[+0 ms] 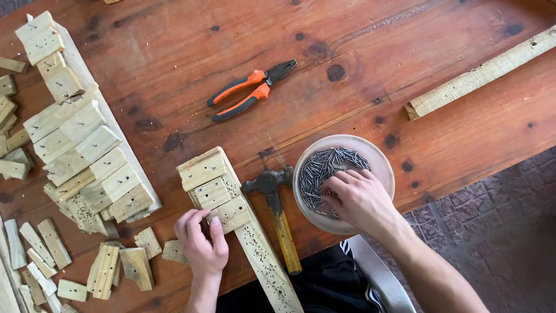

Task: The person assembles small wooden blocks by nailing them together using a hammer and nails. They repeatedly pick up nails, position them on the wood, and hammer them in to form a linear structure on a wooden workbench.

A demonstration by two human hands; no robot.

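Observation:
My left hand rests its fingertips on a small wooden block, the nearest of three blocks lying along a long wooden strip dotted with nail holes. My right hand reaches into a shallow round bowl full of small dark nails, fingers curled among them. Whether it has pinched a nail is hidden. A claw hammer with a wooden handle lies between the strip and the bowl.
Orange-handled pliers lie at the middle of the brown wooden table. A second strip carrying several blocks lies at left, with loose blocks around it. A rough wooden batten lies at the right.

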